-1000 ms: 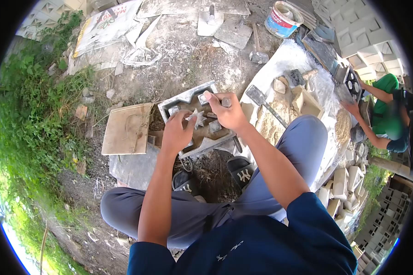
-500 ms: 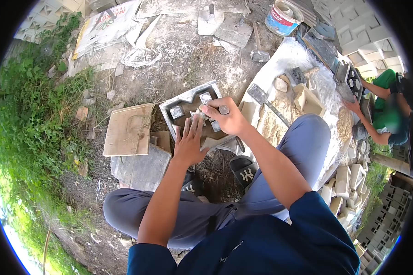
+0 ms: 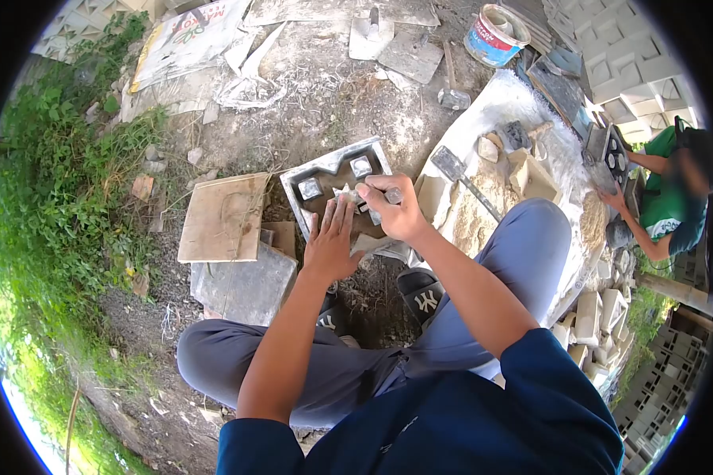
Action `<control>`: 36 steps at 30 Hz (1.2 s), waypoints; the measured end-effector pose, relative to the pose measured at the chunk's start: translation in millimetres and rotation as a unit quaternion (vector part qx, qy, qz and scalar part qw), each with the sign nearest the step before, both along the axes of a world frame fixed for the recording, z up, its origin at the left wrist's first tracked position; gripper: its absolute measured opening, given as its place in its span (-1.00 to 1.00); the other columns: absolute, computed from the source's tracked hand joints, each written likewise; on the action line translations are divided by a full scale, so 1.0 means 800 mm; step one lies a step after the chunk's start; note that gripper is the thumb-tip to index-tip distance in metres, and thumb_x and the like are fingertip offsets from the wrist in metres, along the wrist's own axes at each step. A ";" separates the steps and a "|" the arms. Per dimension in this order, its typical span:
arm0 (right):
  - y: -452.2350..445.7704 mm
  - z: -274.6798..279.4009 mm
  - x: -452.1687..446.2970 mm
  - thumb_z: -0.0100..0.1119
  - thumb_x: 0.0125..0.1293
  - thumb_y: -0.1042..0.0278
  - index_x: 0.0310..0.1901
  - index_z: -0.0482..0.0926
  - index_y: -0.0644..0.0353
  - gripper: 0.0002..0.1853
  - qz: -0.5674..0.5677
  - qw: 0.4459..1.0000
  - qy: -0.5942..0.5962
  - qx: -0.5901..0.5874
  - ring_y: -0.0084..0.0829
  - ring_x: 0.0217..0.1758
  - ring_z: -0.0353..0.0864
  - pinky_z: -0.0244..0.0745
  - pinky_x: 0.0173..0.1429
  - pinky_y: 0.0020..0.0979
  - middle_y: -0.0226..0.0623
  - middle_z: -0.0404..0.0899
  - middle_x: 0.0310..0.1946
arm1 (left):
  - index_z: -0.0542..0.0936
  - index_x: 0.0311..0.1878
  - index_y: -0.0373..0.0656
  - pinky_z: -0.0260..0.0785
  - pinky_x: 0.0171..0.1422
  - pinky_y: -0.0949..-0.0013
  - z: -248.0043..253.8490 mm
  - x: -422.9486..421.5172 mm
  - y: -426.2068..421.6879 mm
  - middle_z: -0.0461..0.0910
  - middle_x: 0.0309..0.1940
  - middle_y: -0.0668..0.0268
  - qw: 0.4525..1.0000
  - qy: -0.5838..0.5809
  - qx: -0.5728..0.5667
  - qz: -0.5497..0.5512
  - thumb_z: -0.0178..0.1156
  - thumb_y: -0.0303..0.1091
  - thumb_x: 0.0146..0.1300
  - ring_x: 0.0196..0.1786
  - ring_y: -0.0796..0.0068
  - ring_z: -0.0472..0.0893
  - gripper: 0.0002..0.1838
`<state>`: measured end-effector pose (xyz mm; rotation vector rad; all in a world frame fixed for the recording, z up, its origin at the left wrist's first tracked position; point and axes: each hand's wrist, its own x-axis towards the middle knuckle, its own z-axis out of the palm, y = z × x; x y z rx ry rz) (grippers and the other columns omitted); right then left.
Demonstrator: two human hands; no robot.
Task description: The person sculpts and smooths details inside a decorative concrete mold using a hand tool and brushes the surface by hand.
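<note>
A square metal mould (image 3: 303, 207) with raised square blocks and a star-shaped centre lies on the ground before me. My left hand (image 3: 330, 244) rests palm down over its near left side, the fingers stretched toward the star (image 3: 345, 192). My right hand (image 3: 394, 207) is closed around a dark rod-like tool (image 3: 394, 195) with a round end, over the right part of the mould. What lies under both hands is hidden.
A wooden board (image 3: 223, 218) and a grey slab (image 3: 242, 285) lie to the left. At the right are a trowel (image 3: 466, 182) on sand, a hammer (image 3: 454, 98), a bucket (image 3: 497, 36) and a co-worker's hands (image 3: 612, 196) at another mould.
My left hand has moved from the mould's upper left block to its near side and flattened out. My right hand stays closed on the tool. The co-worker has shifted slightly.
</note>
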<state>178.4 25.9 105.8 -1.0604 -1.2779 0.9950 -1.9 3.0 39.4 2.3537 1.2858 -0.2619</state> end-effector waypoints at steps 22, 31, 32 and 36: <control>-0.003 -0.011 -0.006 0.19 0.49 0.44 -0.52 0.36 0.41 -0.61 -0.033 0.999 0.016 0.024 -0.61 -0.51 0.11 0.09 -0.45 -0.39 -0.34 0.10 -0.63 | -0.19 0.69 -0.05 -0.21 0.76 -0.02 -0.020 -0.008 -0.005 -0.20 0.72 0.26 0.994 0.015 0.104 -0.025 0.61 -0.17 -0.05 0.73 0.20 -0.15 0.39; 0.009 -0.002 0.003 0.20 0.49 0.40 -0.58 0.26 0.36 -0.52 -0.026 0.998 0.028 -0.054 -0.54 -0.57 0.05 0.01 -0.49 -0.33 -0.28 0.12 -0.68 | -0.10 0.69 -0.03 -0.18 0.76 0.02 -0.001 -0.002 -0.002 -0.13 0.71 0.32 0.996 -0.016 0.082 -0.006 0.38 -0.46 0.13 0.72 0.25 -0.06 0.13; 0.007 -0.005 0.010 0.20 0.49 0.40 -0.58 0.26 0.36 -0.52 -0.028 0.998 0.027 -0.047 -0.54 -0.57 0.05 0.01 -0.49 -0.33 -0.28 0.12 -0.68 | -0.08 0.69 -0.04 -0.18 0.76 0.02 0.002 -0.001 -0.003 -0.11 0.71 0.31 0.998 -0.022 0.063 0.001 0.36 -0.48 0.13 0.72 0.25 -0.05 0.12; -0.002 0.003 -0.016 0.21 0.49 0.39 -0.56 0.29 0.38 -0.54 -0.035 0.994 -0.042 0.092 -0.60 -0.53 0.09 0.04 -0.47 -0.34 -0.31 0.18 -0.67 | -0.14 0.69 -0.03 -0.18 0.76 0.00 -0.018 -0.007 -0.004 -0.15 0.71 0.29 0.997 0.006 0.081 -0.005 0.49 -0.33 0.04 0.73 0.23 -0.10 0.24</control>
